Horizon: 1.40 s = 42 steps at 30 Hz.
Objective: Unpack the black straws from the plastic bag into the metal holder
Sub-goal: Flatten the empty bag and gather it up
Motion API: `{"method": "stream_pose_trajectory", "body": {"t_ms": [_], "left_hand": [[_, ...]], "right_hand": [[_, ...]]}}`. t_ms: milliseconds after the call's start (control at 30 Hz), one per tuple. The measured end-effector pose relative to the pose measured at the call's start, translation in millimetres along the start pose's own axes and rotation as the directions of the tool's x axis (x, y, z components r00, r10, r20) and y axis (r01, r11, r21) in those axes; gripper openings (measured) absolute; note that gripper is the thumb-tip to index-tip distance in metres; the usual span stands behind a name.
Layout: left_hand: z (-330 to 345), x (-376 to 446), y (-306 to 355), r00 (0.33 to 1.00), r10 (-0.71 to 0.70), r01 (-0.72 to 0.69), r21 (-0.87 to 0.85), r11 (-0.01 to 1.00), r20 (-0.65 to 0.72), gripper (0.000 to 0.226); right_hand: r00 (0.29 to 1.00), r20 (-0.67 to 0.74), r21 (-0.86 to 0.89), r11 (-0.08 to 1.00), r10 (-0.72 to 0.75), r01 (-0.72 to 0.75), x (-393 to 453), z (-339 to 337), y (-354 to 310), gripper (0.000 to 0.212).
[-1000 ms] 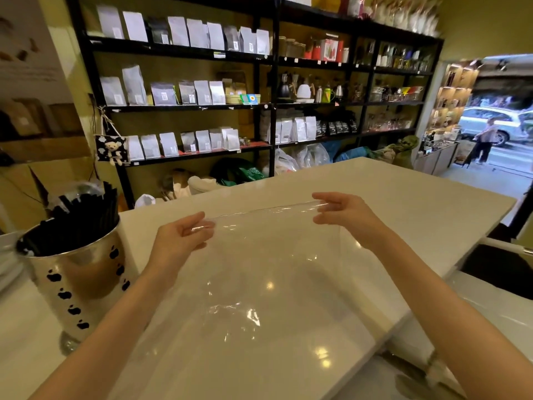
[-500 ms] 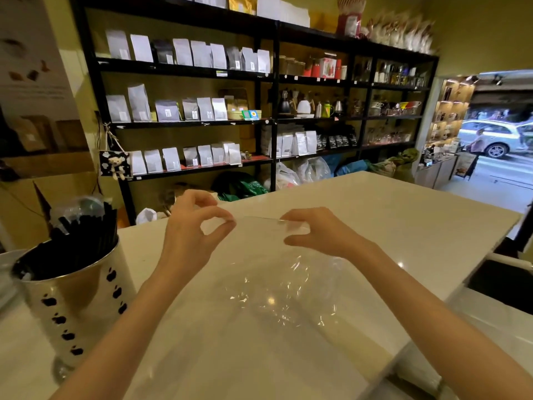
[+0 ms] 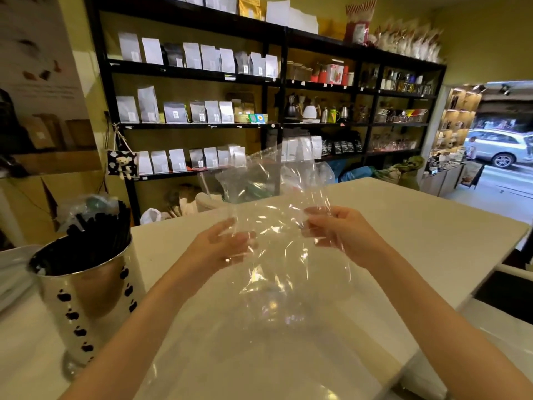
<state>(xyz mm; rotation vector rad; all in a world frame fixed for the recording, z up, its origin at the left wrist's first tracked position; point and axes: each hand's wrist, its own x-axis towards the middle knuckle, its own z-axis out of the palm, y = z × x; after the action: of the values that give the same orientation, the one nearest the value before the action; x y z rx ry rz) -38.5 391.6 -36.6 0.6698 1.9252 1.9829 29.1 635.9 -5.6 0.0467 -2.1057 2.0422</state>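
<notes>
A clear plastic bag (image 3: 274,203) with no straws inside is bunched up in the air over the white counter (image 3: 418,232). My left hand (image 3: 225,246) grips its left side and my right hand (image 3: 331,232) grips its right side. Its upper edge stands up above my hands and its lower part hangs crumpled toward the counter. At the left stands the shiny metal holder (image 3: 86,295) with black spots. It is packed with black straws (image 3: 95,238) that lean to the right.
Another clear plastic sheet (image 3: 259,356) lies flat on the counter near me. Behind the holder sits a bit of crumpled plastic (image 3: 86,203). Black shelves (image 3: 259,122) of pouches and kettles fill the back wall. The counter's right edge drops to a lower white surface (image 3: 490,327).
My hands came closer together, gathered the bag that lay flat on the counter, and lifted it crumpled into the air. The holder and straws stayed put.
</notes>
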Motion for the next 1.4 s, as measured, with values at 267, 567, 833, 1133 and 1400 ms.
{"method": "stream_pose_trajectory", "body": {"t_ms": [267,567,833,1133,1400], "left_hand": [[-3,-13,3,0.978,0.007,-0.038,-0.147,0.988,-0.208,0.077],[-16,-70,16,0.939,0.119,-0.106,0.06,0.993,-0.323,0.04],[-24,-127,26,0.969,0.113,0.041,0.592,0.805,-0.222,0.054],[-22,-202,46,0.983,0.072,0.104,0.84,0.533,-0.167,0.006],[24,-290,44,0.962,-0.269,0.26,0.431,0.864,-0.041,0.064]], "right_hand": [[0.995,-0.05,0.161,0.983,0.091,-0.082,-7,14,21,0.024],[0.993,0.075,0.04,0.996,-0.088,0.086,-44,29,23,0.033],[0.971,0.239,-0.398,0.91,-0.023,0.119,-80,41,18,0.042],[0.927,0.336,-0.624,0.698,-0.168,0.352,-100,70,-22,0.006],[0.766,0.643,-0.291,0.917,-0.024,0.273,-146,93,-56,0.011]]}}
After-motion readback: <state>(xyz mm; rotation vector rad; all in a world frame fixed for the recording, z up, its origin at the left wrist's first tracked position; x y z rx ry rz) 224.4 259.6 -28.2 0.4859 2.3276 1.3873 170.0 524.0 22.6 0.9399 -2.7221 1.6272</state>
